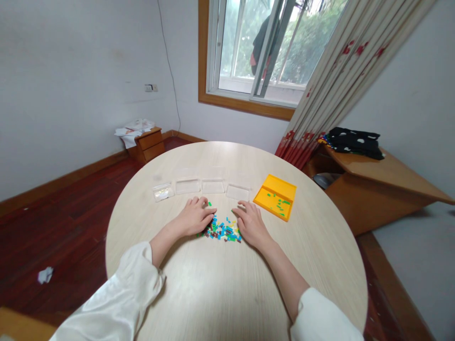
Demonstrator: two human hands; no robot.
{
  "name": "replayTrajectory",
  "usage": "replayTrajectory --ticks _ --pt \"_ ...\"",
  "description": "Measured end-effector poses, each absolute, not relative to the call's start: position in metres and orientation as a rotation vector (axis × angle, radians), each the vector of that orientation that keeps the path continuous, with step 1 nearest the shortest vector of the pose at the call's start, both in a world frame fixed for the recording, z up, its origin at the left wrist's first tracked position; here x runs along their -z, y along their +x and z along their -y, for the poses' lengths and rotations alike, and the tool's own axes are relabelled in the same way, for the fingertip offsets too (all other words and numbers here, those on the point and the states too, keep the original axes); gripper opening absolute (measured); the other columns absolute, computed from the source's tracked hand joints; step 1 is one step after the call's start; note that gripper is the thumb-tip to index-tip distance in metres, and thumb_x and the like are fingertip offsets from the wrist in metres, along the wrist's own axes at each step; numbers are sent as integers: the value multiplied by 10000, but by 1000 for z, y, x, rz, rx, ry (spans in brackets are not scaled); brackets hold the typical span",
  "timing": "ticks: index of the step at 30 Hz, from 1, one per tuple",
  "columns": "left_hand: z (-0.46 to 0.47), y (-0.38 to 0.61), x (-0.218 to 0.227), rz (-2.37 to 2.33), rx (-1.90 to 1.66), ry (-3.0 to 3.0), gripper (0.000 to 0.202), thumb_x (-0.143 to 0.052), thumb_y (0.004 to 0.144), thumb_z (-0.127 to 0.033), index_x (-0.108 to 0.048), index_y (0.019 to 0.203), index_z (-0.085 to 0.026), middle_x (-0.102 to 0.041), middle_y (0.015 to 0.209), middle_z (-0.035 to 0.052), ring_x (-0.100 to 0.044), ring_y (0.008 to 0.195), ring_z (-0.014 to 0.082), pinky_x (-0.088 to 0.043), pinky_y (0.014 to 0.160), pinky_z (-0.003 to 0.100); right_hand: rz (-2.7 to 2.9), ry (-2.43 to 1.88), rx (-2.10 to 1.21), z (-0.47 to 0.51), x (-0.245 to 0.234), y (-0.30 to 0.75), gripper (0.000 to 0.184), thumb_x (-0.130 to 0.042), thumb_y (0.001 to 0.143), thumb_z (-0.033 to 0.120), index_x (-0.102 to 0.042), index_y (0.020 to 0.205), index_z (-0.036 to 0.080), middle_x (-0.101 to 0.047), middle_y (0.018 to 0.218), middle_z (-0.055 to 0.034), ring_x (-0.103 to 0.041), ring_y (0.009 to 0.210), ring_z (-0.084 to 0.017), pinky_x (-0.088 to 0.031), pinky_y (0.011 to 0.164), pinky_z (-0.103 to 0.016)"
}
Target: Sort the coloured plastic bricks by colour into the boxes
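Observation:
A heap of small coloured plastic pieces [222,230], blue, green, brown and yellow, lies on the round pale wooden table [199,293]. My left hand [195,216] rests palm down on the heap's left side, fingers bent over the pieces. My right hand [250,222] lies flat on the heap's right side, fingers stretched toward the far edge. Neither hand visibly holds a piece. Beyond the hands stands a row of clear plastic boxes [212,186]. The leftmost clear box [163,192] has pale pieces in it. A yellow tray [275,196] with a few green pieces sits at the right.
A low wooden desk [377,182] with dark folded cloth [355,141] stands right of the table. A curtain [341,80] hangs by the window. A small wooden cabinet [147,144] with papers is at the far left wall. A crumpled paper [45,274] lies on the red floor.

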State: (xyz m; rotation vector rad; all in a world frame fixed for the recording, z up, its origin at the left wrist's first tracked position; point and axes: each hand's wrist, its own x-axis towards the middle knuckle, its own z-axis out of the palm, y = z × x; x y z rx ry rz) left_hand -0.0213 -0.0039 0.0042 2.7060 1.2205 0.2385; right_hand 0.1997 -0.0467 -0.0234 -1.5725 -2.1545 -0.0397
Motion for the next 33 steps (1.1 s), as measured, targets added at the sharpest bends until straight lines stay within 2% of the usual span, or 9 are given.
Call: replayTrajectory --ticks 7,12,16,19,22,25,29,33 --pt "-1 -30 -7 -1244 -312 2643 422 -302 920 -380 -696 941 -229 -507 1003 93 -419 936 244 -335 861 427 2162 -1573 23 47 24 201 353 -407 797 59 -639 1042 160 -504 1189 -139 -415 1132 -256 -383 931 -436" --pt "-8 -39 -7 -1355 -354 2643 411 -341 908 -319 -693 771 -157 -540 972 104 -429 914 241 -346 846 419 2167 -1568 17 47 26 202 356 -410 794 58 -636 1051 155 -501 1193 -144 -409 1137 -259 -379 936 -438" --pt "-11 -40 -6 -1372 -483 2627 374 -357 904 -295 -695 823 -158 -548 966 101 -435 905 235 -356 841 409 2163 -1557 16 46 27 202 351 -402 806 67 -631 1058 156 -496 1200 -143 -408 1139 -257 -381 930 -439" --pt "-10 -37 -2 -1277 -565 2617 373 -351 920 -328 -694 943 -184 -532 981 89 -426 925 225 -356 866 391 2155 -1546 23 46 27 202 349 -402 803 65 -632 1050 157 -501 1192 -138 -412 1130 -255 -384 928 -438" --pt "-6 -31 2 -1169 -538 2622 386 -334 931 -370 -646 1111 -231 -491 1054 87 -409 971 227 -342 901 399 2157 -1537 22 46 26 200 351 -400 800 62 -632 1050 146 -505 1187 -147 -413 1125 -261 -390 919 -442" --pt "-3 -24 4 -1154 -453 2625 403 -307 935 -387 -602 1185 -274 -455 1102 91 -400 991 237 -328 917 430 2152 -1529 21 46 24 199 358 -402 794 60 -632 1051 159 -508 1185 -146 -417 1125 -262 -398 905 -448" --pt "-3 -21 4 -1175 -391 2631 394 -320 928 -390 -615 1166 -281 -452 1105 95 -401 990 243 -327 917 445 2149 -1521 20 46 24 199 357 -405 793 61 -634 1049 157 -511 1184 -146 -420 1127 -262 -399 909 -447" --pt "-8 -28 4 -1211 -423 2640 379 -343 923 -386 -683 1014 -247 -479 1067 85 -401 974 235 -337 902 428 2156 -1525 22 45 26 201 358 -411 791 60 -632 1057 152 -508 1190 -149 -417 1132 -262 -389 923 -450"
